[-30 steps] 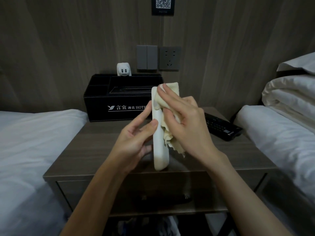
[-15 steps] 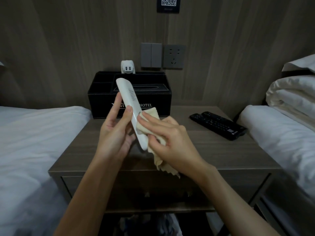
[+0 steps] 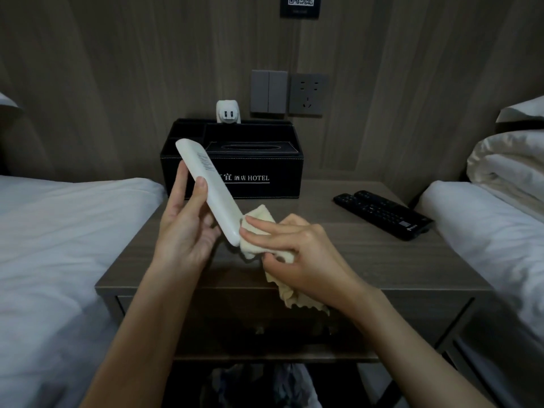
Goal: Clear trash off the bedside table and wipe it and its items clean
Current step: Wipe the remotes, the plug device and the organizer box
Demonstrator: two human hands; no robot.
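My left hand (image 3: pixel 185 228) holds a white remote control (image 3: pixel 212 187) tilted above the wooden bedside table (image 3: pixel 368 260), its back facing me, thumb on its face. My right hand (image 3: pixel 297 251) grips a cream cloth (image 3: pixel 265 231) and presses it against the remote's lower end. The cloth's loose tail hangs over the table's front edge. Two black remotes (image 3: pixel 382 213) lie side by side on the table's right part.
A black hotel tissue box and organiser (image 3: pixel 265 160) stands at the back of the table, a white charger (image 3: pixel 228 112) behind it. Wall switches (image 3: pixel 268 91) and a socket (image 3: pixel 308 94) are above. White beds flank the table. A bin with trash (image 3: pixel 265 384) sits below.
The remote went from upright to tilted up-left. My right hand slid the cloth down from its top to its lower end, and my view moved closer.
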